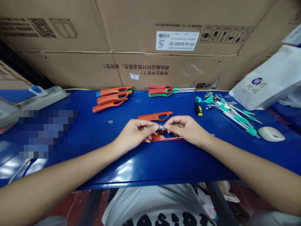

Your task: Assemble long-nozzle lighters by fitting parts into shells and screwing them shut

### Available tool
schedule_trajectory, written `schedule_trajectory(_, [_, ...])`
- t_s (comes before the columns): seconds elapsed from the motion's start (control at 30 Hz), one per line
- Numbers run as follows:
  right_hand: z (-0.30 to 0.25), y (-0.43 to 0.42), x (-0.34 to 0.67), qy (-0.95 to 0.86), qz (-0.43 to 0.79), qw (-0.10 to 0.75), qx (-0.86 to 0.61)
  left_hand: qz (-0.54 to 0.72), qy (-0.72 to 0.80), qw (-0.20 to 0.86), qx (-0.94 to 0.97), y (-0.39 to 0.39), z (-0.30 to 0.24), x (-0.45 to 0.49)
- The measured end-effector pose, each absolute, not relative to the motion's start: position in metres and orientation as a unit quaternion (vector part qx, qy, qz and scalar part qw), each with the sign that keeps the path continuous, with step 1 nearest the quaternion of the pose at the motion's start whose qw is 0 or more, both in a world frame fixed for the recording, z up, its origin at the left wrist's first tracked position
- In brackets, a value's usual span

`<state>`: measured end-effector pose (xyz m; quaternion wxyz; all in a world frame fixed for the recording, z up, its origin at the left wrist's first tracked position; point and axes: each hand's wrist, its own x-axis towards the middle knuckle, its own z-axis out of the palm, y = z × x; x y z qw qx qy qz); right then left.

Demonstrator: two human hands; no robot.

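Note:
My left hand (135,130) and my right hand (184,128) meet over the middle of the blue table (145,163). Both pinch a small metal part (161,126) between their fingertips. Under the hands lies an orange handle shell (164,137) with thin wires in it. A second orange handle shell (155,117) lies just behind the hands.
Three orange handles (113,98) are stacked at the back left, assembled red and green tools (164,90) at the back middle. A yellow-handled screwdriver (198,108), several metal rods with teal parts (235,114), a white oval object (270,134) and a white bag (270,81) lie right. Cardboard boxes (150,40) stand behind.

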<state>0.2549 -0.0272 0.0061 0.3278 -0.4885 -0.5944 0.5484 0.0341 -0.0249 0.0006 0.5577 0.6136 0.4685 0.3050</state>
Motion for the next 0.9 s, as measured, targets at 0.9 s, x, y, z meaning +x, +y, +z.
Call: schedule_trajectory(0.9, [0.0001,-0.0294,0.2593,-0.717,0.412,0.299,-0.476,0.247,0.42,0.529,0.695,-0.0198,0.0081,0.0273])
